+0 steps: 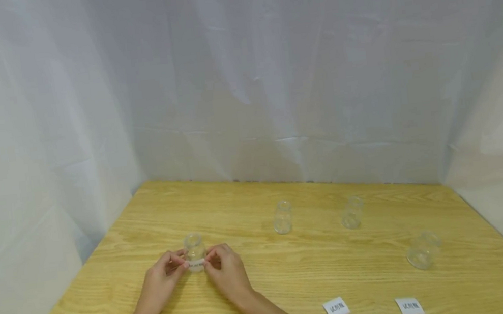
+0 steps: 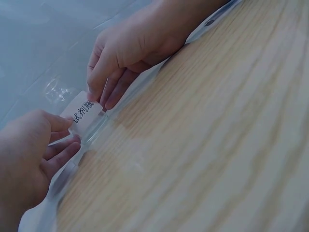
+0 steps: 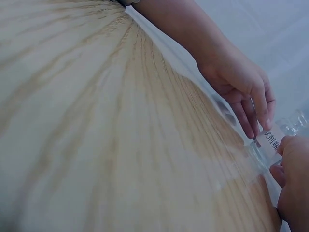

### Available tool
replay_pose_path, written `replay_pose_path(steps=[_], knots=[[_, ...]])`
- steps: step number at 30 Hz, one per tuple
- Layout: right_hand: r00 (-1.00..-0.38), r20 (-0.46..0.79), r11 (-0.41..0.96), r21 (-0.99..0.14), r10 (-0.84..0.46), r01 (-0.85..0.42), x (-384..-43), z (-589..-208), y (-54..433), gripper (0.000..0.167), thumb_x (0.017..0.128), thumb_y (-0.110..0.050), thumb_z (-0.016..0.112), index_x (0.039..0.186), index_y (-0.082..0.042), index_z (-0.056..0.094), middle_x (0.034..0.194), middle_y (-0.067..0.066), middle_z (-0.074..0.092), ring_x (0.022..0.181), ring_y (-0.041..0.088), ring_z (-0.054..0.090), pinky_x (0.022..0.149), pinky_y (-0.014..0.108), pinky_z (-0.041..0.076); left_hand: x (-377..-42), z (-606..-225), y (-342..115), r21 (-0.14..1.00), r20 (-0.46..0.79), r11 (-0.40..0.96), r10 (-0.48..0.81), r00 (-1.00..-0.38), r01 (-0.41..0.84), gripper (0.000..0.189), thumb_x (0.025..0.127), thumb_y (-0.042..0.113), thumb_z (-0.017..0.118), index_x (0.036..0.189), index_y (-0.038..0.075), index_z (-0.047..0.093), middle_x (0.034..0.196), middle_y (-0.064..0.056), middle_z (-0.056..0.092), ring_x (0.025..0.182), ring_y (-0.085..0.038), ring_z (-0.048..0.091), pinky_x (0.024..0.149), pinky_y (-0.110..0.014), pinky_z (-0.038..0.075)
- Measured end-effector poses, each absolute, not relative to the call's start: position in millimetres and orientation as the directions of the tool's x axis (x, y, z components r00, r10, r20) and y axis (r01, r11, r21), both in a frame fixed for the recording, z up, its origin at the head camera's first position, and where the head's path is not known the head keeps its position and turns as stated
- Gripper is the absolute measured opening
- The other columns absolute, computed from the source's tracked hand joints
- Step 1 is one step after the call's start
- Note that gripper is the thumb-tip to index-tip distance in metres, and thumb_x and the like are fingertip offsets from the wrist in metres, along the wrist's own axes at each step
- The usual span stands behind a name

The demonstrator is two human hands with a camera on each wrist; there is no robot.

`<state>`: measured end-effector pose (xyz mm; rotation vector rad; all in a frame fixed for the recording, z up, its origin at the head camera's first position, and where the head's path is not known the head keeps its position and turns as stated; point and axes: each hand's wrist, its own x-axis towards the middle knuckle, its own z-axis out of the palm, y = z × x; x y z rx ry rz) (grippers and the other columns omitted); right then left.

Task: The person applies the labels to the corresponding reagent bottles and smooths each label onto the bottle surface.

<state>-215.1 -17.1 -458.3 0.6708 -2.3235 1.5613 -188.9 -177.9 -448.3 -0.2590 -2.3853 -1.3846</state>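
A small clear glass bottle stands upright on the left part of the table. Across its lower front lies a white label printed with dark Chinese characters. My left hand pinches the label's left end between thumb and fingertips. At the other end, my right hand pinches it the same way. The label looks stretched between the two hands, against or very close to the glass. Whether any of it sticks to the bottle cannot be told. In the right wrist view, the nearer hand partly covers the label.
Three more clear bottles stand on the wooden table: one at middle back, one bottle further right, another bottle near the right side. Two white labels lie at the front right. Pale sheeting surrounds the table.
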Motion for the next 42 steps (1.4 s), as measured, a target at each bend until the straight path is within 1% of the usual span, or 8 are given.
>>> replay_pose_path(steps=[13, 18, 23, 28, 33, 36, 40, 42], knots=[[-0.841, 0.508, 0.311, -0.782, -0.184, -0.54, -213.9, -458.1, -18.5, 0.01, 0.08, 0.004, 0.067, 0.079, -0.002, 0.059, 0.091, 0.007, 0.061, 0.08, 0.01, 0.061, 0.07, 0.015, 0.049, -189.6, -447.4, -176.1, 0.841, 0.375, 0.446, -0.073, -0.924, 0.306, 0.01, 0.081, -0.004, 0.065, 0.082, -0.002, 0.056, 0.106, -0.025, 0.06, 0.096, -0.037, 0.059, 0.08, -0.029, 0.049], [-0.864, 0.471, 0.28, -0.817, -0.179, -0.504, -215.4, -458.5, -18.2, 0.013, 0.081, 0.002, 0.067, 0.085, -0.002, 0.055, 0.092, 0.008, 0.063, 0.085, 0.015, 0.063, 0.072, 0.018, 0.05, -191.1, -448.3, -176.4, 0.873, 0.333, 0.406, -0.093, -0.938, 0.269, 0.013, 0.081, -0.006, 0.065, 0.087, -0.005, 0.053, 0.107, -0.027, 0.059, 0.098, -0.037, 0.058, 0.08, -0.021, 0.048], [-0.889, 0.411, 0.262, -0.852, -0.202, -0.454, -215.5, -458.2, -16.5, 0.016, 0.082, 0.002, 0.065, 0.092, -0.003, 0.054, 0.095, 0.006, 0.062, 0.09, 0.019, 0.063, 0.075, 0.02, 0.049, -192.2, -447.7, -178.6, 0.894, 0.269, 0.396, -0.1, -0.958, 0.21, 0.018, 0.081, -0.003, 0.066, 0.092, -0.006, 0.052, 0.109, -0.024, 0.059, 0.101, -0.033, 0.057, 0.081, -0.018, 0.046], [-0.919, 0.326, 0.263, -0.887, -0.222, -0.379, -216.3, -457.5, -15.7, 0.021, 0.08, -0.002, 0.067, 0.096, -0.005, 0.053, 0.099, 0.006, 0.059, 0.094, 0.02, 0.06, 0.078, 0.023, 0.049, -193.5, -448.3, -187.8, 0.893, 0.278, 0.386, -0.065, -0.959, 0.232, 0.026, 0.081, 0.003, 0.069, 0.099, -0.005, 0.051, 0.116, -0.022, 0.057, 0.105, -0.034, 0.055, 0.083, -0.02, 0.046], [-0.926, 0.26, 0.267, -0.904, -0.276, -0.333, -218.0, -455.9, -17.6, 0.049, 0.081, -0.023, 0.072, 0.121, -0.007, 0.048, 0.117, 0.003, 0.054, 0.102, 0.018, 0.056, 0.082, 0.025, 0.047, -197.7, -450.2, -197.2, 0.887, 0.323, 0.323, 0.076, -0.943, 0.33, 0.047, 0.083, 0.004, 0.066, 0.124, -0.005, 0.045, 0.128, -0.023, 0.048, 0.109, -0.04, 0.05, 0.083, -0.027, 0.048], [-0.909, 0.276, 0.271, -0.891, -0.314, -0.364, -218.6, -455.7, -19.3, 0.06, 0.08, -0.029, 0.072, 0.129, -0.008, 0.044, 0.12, 0.002, 0.053, 0.1, 0.013, 0.056, 0.08, 0.022, 0.047, -201.1, -451.2, -198.4, 0.871, 0.341, 0.329, 0.13, -0.931, 0.365, 0.05, 0.084, 0.005, 0.065, 0.129, -0.006, 0.045, 0.127, -0.024, 0.048, 0.109, -0.04, 0.051, 0.083, -0.034, 0.048], [-0.89, 0.335, 0.288, -0.859, -0.31, -0.424, -218.9, -455.7, -21.1, 0.057, 0.079, -0.026, 0.072, 0.126, -0.008, 0.046, 0.113, 0.002, 0.057, 0.091, 0.008, 0.058, 0.072, 0.017, 0.048, -203.7, -450.0, -196.9, 0.862, 0.336, 0.353, 0.141, -0.931, 0.364, 0.047, 0.084, 0.006, 0.065, 0.126, -0.008, 0.048, 0.122, -0.025, 0.051, 0.106, -0.039, 0.053, 0.085, -0.036, 0.047], [-0.882, 0.366, 0.299, -0.842, -0.297, -0.449, -219.3, -455.7, -21.2, 0.053, 0.079, -0.025, 0.072, 0.123, -0.008, 0.047, 0.11, 0.001, 0.057, 0.088, 0.008, 0.059, 0.07, 0.015, 0.048, -204.6, -449.3, -196.4, 0.866, 0.325, 0.35, 0.145, -0.934, 0.356, 0.047, 0.084, 0.007, 0.065, 0.125, -0.008, 0.048, 0.122, -0.025, 0.052, 0.106, -0.039, 0.053, 0.084, -0.034, 0.048]])
